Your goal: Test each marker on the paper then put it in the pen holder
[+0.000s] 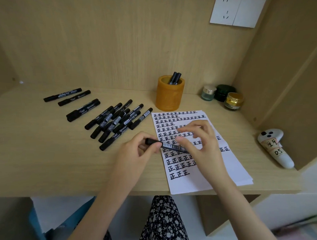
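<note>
On the wooden surface (45,160), loose markers (116,122) lie beyond the left hand (140,151), which pinches the cap end of one marker (169,146). The right hand (201,146) pinches its barrel above the paper (188,182). Whether the cap is coming off or going on, I cannot tell. Next comes a test stroke, or a drop into the pen holder (170,97) beyond both hands.

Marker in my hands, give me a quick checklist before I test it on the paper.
1. Grip: left hand pinches the cap end of the marker, right hand pinches the barrel: ok.
2. Cap off: not ok, it looks seated.
3. Tip condition: cannot tell, hidden.
4. Blank space on the paper: ok, bare below the last row.
5. Room in the holder: ok, only two markers inside.
</note>
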`<state>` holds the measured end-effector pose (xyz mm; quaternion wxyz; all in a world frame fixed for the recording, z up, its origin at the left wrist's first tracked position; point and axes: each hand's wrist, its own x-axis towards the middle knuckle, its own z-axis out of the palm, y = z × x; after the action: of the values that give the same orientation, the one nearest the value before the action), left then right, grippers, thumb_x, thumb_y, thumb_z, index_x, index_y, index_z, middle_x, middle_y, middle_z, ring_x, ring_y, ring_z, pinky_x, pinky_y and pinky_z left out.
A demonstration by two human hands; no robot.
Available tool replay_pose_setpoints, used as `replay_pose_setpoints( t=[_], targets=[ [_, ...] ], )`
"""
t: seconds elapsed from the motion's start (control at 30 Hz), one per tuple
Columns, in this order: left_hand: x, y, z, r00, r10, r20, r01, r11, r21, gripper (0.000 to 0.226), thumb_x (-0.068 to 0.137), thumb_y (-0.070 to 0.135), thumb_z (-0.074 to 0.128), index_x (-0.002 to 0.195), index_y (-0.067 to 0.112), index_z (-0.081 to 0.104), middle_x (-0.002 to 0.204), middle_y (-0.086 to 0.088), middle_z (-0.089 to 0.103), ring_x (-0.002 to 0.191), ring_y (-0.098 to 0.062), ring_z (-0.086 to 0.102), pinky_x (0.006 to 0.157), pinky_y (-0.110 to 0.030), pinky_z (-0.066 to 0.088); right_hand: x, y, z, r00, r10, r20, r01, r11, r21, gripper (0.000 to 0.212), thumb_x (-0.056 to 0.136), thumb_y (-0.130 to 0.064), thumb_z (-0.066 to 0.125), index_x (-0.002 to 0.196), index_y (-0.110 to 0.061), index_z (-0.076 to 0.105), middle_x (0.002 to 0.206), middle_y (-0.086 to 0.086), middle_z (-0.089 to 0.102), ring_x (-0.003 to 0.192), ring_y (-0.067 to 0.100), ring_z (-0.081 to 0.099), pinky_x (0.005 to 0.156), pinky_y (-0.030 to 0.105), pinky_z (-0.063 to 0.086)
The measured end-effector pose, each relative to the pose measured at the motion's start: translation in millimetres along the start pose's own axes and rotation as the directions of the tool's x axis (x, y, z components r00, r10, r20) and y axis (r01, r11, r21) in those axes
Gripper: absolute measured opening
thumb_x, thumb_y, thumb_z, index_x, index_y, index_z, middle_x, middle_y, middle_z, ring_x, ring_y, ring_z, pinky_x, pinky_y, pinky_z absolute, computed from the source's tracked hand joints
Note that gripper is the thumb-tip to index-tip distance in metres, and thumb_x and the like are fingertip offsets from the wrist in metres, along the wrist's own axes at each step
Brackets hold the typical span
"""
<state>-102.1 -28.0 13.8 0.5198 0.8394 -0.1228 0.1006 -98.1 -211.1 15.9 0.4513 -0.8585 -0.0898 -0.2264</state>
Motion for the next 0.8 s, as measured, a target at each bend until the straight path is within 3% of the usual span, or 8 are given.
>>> replay_pose_setpoints(
  t=[0.1, 0.2, 0.3, 0.4, 0.5, 0.6, 0.73, 0.8],
  targets=[
    [10, 6, 1, 1.000, 0.027, -0.017, -0.027, 1.000, -0.009, 0.010, 0.083, 0.027, 0.063, 0.093, 0.027, 0.061, 0.079, 0.014, 0.066, 0.077, 0.002, 0.061, 0.072, -0.011, 0.048, 3, 0, 8, 0.980, -0.144, 0.135, 0.149, 0.988, -0.033, 0.026, 0.078, -0.035, 0.073, 0.101, -0.023, 0.071, 0.099, -0.012, 0.057, 0.085, 0.002, 0.052, 0.075, 0.021, 0.045],
    [22, 12, 2, 0.999, 0.044, -0.016, -0.044, 0.999, -0.017, 0.009, 0.084, 0.029, 0.061, 0.092, 0.025, 0.061, 0.079, 0.012, 0.065, 0.077, -0.002, 0.061, 0.071, -0.015, 0.050, 12, -1, 14, 0.972, -0.208, 0.113, 0.225, 0.959, -0.172, 0.020, 0.081, -0.026, 0.073, 0.100, -0.022, 0.068, 0.090, -0.016, 0.057, 0.075, -0.003, 0.050, 0.069, 0.025, 0.048],
    [34, 17, 4, 0.997, 0.069, -0.034, -0.071, 0.997, -0.037, 0.015, 0.084, 0.034, 0.060, 0.095, 0.025, 0.061, 0.081, 0.011, 0.065, 0.078, -0.001, 0.061, 0.071, -0.018, 0.050, 27, -5, 17, 0.978, -0.185, 0.100, 0.198, 0.970, -0.141, 0.015, 0.082, -0.024, 0.072, 0.096, -0.020, 0.065, 0.088, -0.013, 0.058, 0.072, 0.006, 0.054, 0.066, 0.024, 0.046],
    [49, 15, 5, 0.998, 0.035, -0.051, -0.038, 0.998, -0.058, 0.024, 0.083, 0.041, 0.061, 0.104, 0.031, 0.056, 0.087, 0.013, 0.064, 0.079, 0.002, 0.059, 0.068, -0.015, 0.049, 48, -5, 19, 0.991, -0.128, 0.036, 0.130, 0.990, -0.056, 0.013, 0.083, -0.023, 0.072, 0.093, -0.018, 0.066, 0.087, -0.010, 0.060, 0.075, 0.003, 0.054, 0.066, 0.012, 0.041],
    [67, -5, 9, 0.996, 0.005, -0.087, 0.010, 0.986, 0.168, 0.028, 0.086, 0.034, 0.060, 0.112, 0.025, 0.056, 0.097, 0.014, 0.061, 0.081, 0.002, 0.056, 0.069, -0.012, 0.044, 78, -1, 18, 0.996, 0.015, -0.092, -0.008, 0.997, 0.081, 0.015, 0.083, -0.026, 0.072, 0.094, -0.022, 0.063, 0.093, -0.006, 0.062, 0.080, 0.004, 0.057, 0.067, 0.012, 0.045],
    [79, -28, 12, 0.987, 0.046, -0.157, 0.020, 0.919, 0.394, 0.023, 0.089, 0.018, 0.058, 0.111, 0.020, 0.060, 0.107, 0.006, 0.061, 0.098, -0.011, 0.055, 0.082, -0.025, 0.047, 115, 6, 21, 0.980, 0.101, -0.173, -0.069, 0.981, 0.182, 0.015, 0.085, -0.026, 0.070, 0.095, -0.024, 0.060, 0.090, -0.006, 0.061, 0.082, 0.010, 0.058, 0.066, 0.017, 0.046],
    [85, -43, 14, 0.989, 0.038, -0.146, 0.042, 0.858, 0.512, 0.028, 0.092, 0.013, 0.053, 0.119, 0.019, 0.057, 0.122, 0.001, 0.054, 0.114, -0.015, 0.044, 0.093, -0.027, 0.038, 166, 10, 29, 0.950, 0.139, -0.279, -0.072, 0.969, 0.237, 0.018, 0.087, -0.025, 0.067, 0.101, -0.015, 0.062, 0.087, -0.003, 0.062, 0.080, 0.016, 0.060, 0.066, 0.027, 0.048],
    [86, -48, 15, 0.990, 0.035, -0.140, 0.047, 0.836, 0.547, 0.030, 0.093, 0.014, 0.051, 0.122, 0.020, 0.055, 0.125, 0.001, 0.051, 0.117, -0.015, 0.041, 0.096, -0.026, 0.036, 187, 10, 31, 0.936, 0.125, -0.329, -0.051, 0.973, 0.225, 0.023, 0.089, -0.022, 0.065, 0.109, -0.011, 0.061, 0.089, -0.004, 0.060, 0.082, 0.012, 0.061, 0.068, 0.022, 0.051]
  ],
)
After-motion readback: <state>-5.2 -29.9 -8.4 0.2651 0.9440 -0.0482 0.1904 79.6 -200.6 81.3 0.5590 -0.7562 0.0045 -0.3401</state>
